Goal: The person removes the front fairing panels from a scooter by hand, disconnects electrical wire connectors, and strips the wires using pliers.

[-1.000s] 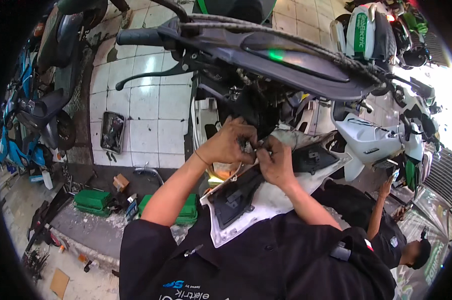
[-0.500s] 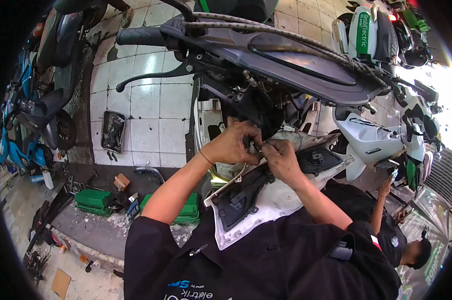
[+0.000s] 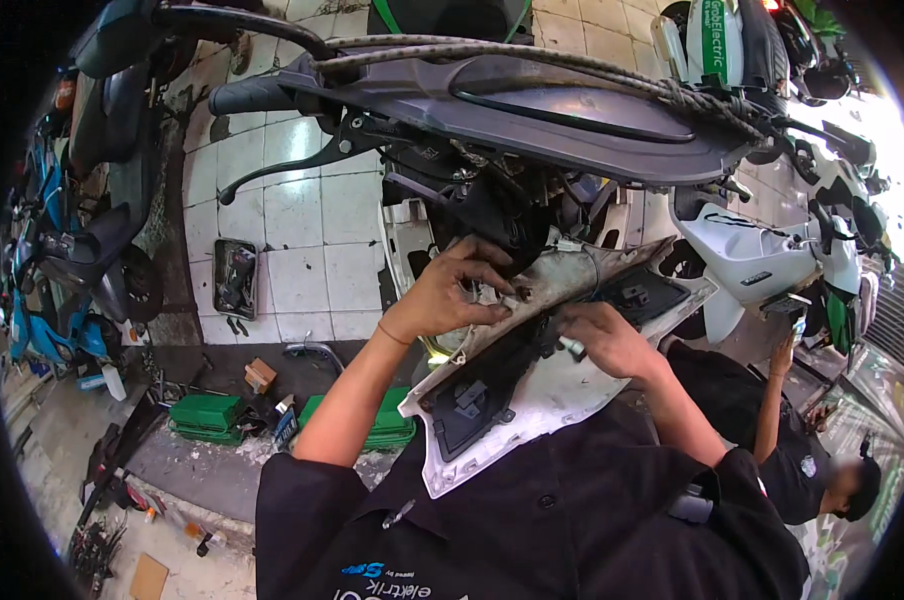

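Observation:
My left hand [image 3: 450,292] is curled at the inner edge of a white body panel [image 3: 572,395], beneath a dark scooter handlebar cowl [image 3: 582,125], its fingertips round something small I cannot make out. My right hand [image 3: 607,340] is a little to the right and lower, fingers closed on a small white connector-like piece [image 3: 572,345]. The panel lies between my forearms against my dark shirt, its black backing [image 3: 467,400] showing. Black housing and wiring [image 3: 507,220] sit just above my left hand; a brake lever [image 3: 292,160] juts left.
Scooters stand left [image 3: 107,250] and right [image 3: 742,275]. A co-worker [image 3: 742,410] at lower right raises a hand holding a slim object. A dark tray [image 3: 237,278] lies on tiles; green boxes [image 3: 207,415], a cardboard piece [image 3: 260,375] and loose parts lie lower left.
My right hand has drawn away from my left, moving right and down with the small white piece now showing in it. My left fingers have loosened slightly. The view has shifted a little.

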Action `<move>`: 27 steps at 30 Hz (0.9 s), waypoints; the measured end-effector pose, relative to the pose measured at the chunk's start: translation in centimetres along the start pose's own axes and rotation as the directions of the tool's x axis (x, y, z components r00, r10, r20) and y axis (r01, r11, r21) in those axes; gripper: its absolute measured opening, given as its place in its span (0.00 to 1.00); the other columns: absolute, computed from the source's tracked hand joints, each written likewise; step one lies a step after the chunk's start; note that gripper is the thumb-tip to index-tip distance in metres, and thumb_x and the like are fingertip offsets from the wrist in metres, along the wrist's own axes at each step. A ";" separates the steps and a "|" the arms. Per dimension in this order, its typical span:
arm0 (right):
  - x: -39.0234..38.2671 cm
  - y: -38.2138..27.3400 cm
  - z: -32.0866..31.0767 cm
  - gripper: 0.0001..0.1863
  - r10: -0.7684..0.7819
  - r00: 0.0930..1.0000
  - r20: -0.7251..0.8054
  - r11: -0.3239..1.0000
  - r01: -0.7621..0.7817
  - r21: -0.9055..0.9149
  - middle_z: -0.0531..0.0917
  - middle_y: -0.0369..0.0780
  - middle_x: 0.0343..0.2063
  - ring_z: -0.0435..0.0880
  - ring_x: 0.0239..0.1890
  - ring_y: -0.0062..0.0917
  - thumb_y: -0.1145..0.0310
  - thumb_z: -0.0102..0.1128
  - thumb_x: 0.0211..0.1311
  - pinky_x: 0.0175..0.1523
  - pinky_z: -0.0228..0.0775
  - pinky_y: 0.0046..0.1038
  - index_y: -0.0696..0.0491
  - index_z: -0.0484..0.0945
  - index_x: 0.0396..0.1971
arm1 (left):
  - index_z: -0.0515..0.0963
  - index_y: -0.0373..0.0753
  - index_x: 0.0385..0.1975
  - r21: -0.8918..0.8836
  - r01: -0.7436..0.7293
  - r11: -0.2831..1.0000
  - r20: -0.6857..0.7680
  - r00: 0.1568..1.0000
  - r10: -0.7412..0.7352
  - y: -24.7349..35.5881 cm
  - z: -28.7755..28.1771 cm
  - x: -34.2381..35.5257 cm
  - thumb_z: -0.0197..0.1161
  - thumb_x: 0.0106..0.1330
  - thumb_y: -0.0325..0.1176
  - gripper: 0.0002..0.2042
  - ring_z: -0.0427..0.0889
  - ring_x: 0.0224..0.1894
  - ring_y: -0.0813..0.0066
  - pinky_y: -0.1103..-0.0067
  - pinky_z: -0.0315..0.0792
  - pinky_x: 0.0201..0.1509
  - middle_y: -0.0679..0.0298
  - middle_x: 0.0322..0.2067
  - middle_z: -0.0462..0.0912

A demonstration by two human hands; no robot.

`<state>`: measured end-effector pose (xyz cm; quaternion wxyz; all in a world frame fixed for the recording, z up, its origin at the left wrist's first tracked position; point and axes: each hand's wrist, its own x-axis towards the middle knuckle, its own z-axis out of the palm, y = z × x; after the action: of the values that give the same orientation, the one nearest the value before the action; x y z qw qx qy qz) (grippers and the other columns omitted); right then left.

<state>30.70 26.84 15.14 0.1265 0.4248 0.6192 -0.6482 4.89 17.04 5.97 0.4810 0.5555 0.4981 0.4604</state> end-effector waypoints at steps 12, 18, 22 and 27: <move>6.6 1.8 4.3 0.16 -0.150 0.942 -0.302 0.985 0.169 0.040 0.87 0.48 0.34 0.87 0.36 0.26 0.69 0.68 0.62 0.40 0.79 0.32 0.63 0.82 0.47 | 0.69 0.38 0.62 -0.321 0.271 0.908 -0.097 0.944 -0.316 1.5 2.3 -4.6 0.77 0.48 0.16 0.37 0.75 0.56 0.73 0.73 0.73 0.62 0.65 0.54 0.75; 6.7 1.6 5.1 0.21 -0.279 0.919 -0.277 0.950 0.306 0.058 0.88 0.49 0.42 0.90 0.41 0.35 0.69 0.70 0.59 0.49 0.81 0.32 0.62 0.82 0.52 | 0.67 0.37 0.58 -0.528 0.244 0.813 -0.062 0.944 -0.324 1.6 2.6 -6.6 0.76 0.49 0.16 0.35 0.75 0.55 0.72 0.74 0.71 0.64 0.62 0.51 0.76; 6.4 1.4 5.1 0.24 -0.395 0.900 -0.184 0.874 0.307 -0.376 0.85 0.56 0.45 0.88 0.46 0.50 0.67 0.69 0.60 0.53 0.80 0.40 0.61 0.79 0.55 | 0.68 0.34 0.62 -0.311 0.155 0.938 -0.235 0.943 -0.233 1.6 4.0 -7.3 0.74 0.54 0.23 0.33 0.76 0.58 0.69 0.73 0.73 0.62 0.59 0.56 0.78; 6.7 2.1 6.3 0.17 -0.573 0.799 -0.183 0.646 0.303 -0.701 0.84 0.55 0.43 0.81 0.52 0.55 0.65 0.64 0.64 0.61 0.72 0.48 0.58 0.83 0.49 | 0.77 0.30 0.57 -0.502 0.409 0.762 -0.165 0.819 -0.549 1.3 6.0 -8.6 0.64 0.67 0.32 0.20 0.81 0.48 0.74 0.76 0.74 0.59 0.61 0.47 0.85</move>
<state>25.65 23.11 8.13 -0.0264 0.3083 0.8989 -0.3102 10.26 7.93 6.28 0.6153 0.2052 0.5733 0.5005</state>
